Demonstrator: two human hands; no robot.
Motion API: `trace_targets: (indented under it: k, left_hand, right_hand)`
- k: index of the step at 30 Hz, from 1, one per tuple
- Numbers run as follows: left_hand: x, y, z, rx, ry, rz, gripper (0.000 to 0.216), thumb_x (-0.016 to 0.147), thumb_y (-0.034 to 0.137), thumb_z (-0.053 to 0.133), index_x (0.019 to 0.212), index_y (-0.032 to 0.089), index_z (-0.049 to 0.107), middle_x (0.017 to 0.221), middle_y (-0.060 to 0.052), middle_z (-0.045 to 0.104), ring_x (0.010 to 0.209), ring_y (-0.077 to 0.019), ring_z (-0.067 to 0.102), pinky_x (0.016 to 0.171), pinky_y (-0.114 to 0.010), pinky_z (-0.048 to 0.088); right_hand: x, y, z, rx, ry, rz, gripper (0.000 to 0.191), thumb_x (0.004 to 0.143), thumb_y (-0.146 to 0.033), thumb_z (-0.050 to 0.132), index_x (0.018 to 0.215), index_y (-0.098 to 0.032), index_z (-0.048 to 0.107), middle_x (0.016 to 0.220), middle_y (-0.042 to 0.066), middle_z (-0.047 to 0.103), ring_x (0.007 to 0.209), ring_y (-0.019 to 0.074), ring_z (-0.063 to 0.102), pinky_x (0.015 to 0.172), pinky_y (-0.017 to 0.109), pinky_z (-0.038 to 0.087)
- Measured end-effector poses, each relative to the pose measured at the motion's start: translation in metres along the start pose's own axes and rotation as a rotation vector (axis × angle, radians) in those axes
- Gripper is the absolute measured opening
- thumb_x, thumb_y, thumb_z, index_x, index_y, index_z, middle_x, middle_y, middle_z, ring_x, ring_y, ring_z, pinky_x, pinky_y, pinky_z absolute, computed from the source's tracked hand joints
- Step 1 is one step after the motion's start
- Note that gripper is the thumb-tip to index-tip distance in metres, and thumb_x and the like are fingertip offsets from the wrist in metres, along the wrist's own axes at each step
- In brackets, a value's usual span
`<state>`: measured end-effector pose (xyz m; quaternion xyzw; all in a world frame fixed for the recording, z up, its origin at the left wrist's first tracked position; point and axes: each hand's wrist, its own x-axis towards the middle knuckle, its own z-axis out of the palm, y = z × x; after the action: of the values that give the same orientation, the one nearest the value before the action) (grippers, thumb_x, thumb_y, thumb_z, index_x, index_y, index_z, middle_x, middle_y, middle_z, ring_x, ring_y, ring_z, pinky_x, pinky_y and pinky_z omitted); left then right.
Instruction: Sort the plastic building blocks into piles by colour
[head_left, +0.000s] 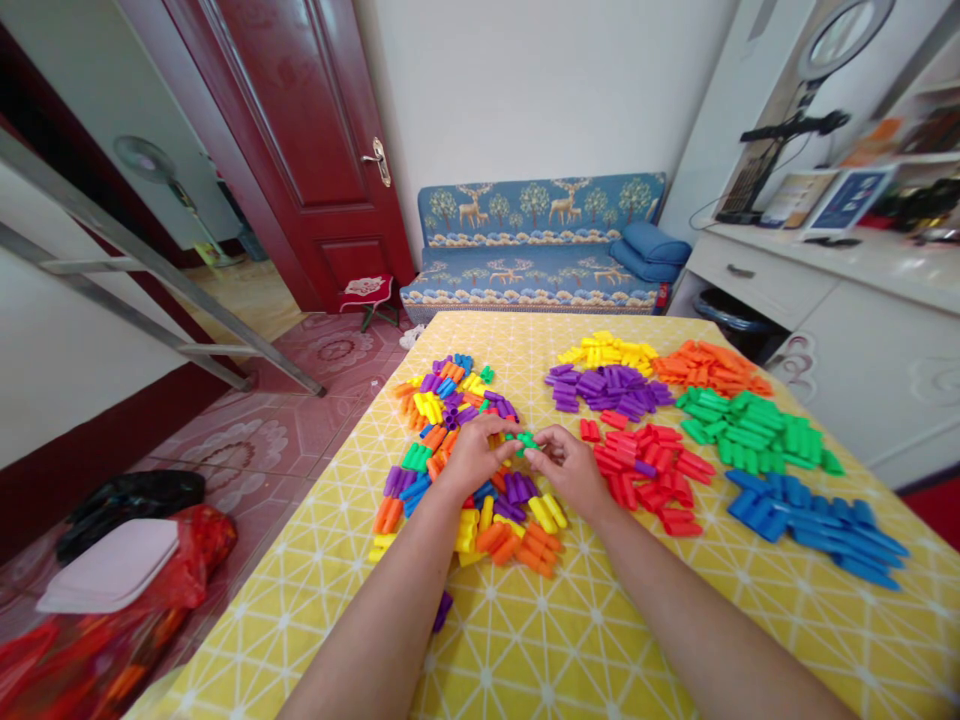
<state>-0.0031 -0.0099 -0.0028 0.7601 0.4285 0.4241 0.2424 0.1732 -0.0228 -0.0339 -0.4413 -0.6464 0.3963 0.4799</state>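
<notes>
Between my two hands is a small green plastic piece (pixel 527 440), pinched from both sides by the fingertips. My left hand (pixel 480 452) has its thumb and fingers closed on the piece's left end. On the other end, my right hand (pixel 571 468) grips it the same way. Below and left of them spreads a mixed heap of plastic pieces (pixel 415 456) in purple, orange, yellow, blue and green. To the right lies a red pile (pixel 652 465) with a purple piece (pixel 645 468) in it.
Other single-colour piles on the yellow table (pixel 540 650) are yellow (pixel 609 350), purple (pixel 611 390), orange (pixel 711 368), green (pixel 757 430) and blue (pixel 814 520). A blue patterned sofa (pixel 525 265) stands beyond. At left are a ladder (pixel 142 255) and bags (pixel 210 545) on the floor.
</notes>
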Motion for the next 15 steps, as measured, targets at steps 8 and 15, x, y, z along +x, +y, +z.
trace_targets:
  k: [8, 15]
  left_hand:
    - [0.0005, -0.0014, -0.0003, -0.020, 0.025, -0.005, 0.012, 0.081, 0.024, 0.066, 0.089, 0.017, 0.073, 0.087, -0.007, 0.072, 0.082, -0.0187, 0.065, 0.077, -0.029, 0.048]
    - [0.0000, -0.0015, 0.0002, -0.028, 0.037, -0.011, 0.014, 0.082, 0.025, 0.066, 0.092, 0.019, 0.074, 0.087, -0.005, 0.073, 0.082, -0.0181, 0.065, 0.077, -0.029, 0.048]
  right_hand:
    - [-0.0001, 0.0028, -0.0004, -0.035, 0.039, -0.022, 0.019, 0.075, -0.034, 0.067, 0.083, -0.021, 0.057, 0.068, -0.003, 0.057, 0.058, 0.0130, 0.054, 0.053, 0.024, 0.042]
    - [0.0008, 0.0011, 0.0002, -0.004, 0.017, 0.002, 0.023, 0.074, -0.032, 0.067, 0.091, -0.020, 0.058, 0.081, 0.001, 0.065, 0.067, 0.0157, 0.062, 0.060, 0.027, 0.048]
